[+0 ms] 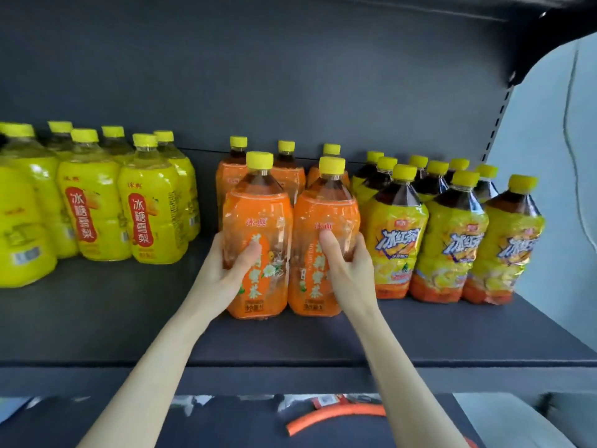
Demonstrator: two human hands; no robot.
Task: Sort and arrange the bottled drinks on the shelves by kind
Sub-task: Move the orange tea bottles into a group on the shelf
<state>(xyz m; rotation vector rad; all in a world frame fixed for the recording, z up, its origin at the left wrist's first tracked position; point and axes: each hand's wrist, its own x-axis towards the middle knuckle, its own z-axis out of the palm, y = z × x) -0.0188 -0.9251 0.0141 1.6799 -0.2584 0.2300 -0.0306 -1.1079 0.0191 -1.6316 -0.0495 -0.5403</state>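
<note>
Two orange-labelled tea bottles with yellow caps stand upright side by side on the dark shelf (97, 318). My left hand (226, 266) grips the left orange bottle (258, 215) low on its left side. My right hand (347, 263) grips the right orange bottle (323, 218) on its right side, thumb on the label. Three more orange bottles (286, 169) stand in a row behind them. Yellow pear-drink bottles (148, 208) are grouped at the left. Iced-tea bottles with yellow and blue labels (452, 234) are grouped at the right, touching the right orange bottle.
The shelf's front lip (290, 376) runs across below my forearms. Beneath it lies a lower level with an orange curved strip (336, 415) and pale scraps. The shelf's slotted upright (497, 124) stands at the right, with a pale wall beyond.
</note>
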